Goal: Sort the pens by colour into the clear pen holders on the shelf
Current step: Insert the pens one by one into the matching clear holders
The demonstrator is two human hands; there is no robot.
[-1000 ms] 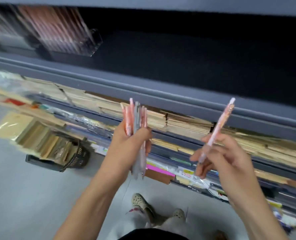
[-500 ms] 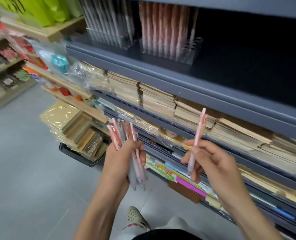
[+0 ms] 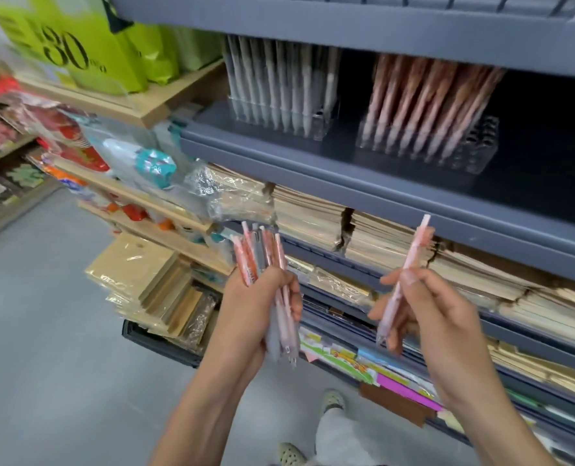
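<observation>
Right hand (image 3: 444, 324) pinches single pale pink plastic pen (image 3: 414, 248); axis near upright, tip down. Clear plastic holder of pink pens (image 3: 427, 142) on grey metal shelf (image 3: 346, 183) lies directly above; right hand nearer. Free slots at holder's right end. Left hand (image 3: 252, 314) grips mixed pink-and-grey pen bundle (image 3: 259, 253).

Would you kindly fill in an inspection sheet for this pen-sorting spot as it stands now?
Surface: grey shelf, both holders standing on it.
Job's things: left clear holder holds pale grey-white pens; right clear holder holds pink pens, with empty slots at its right end; bundle of pens; single pink pen.
Clutter: stacked notebooks on the shelf below; basket of packets on the floor.
Grippers: left hand grips the bundle; right hand pinches the single pink pen.
Cables: nothing seen.
Surroundings: green bags at upper left; grey floor.
</observation>
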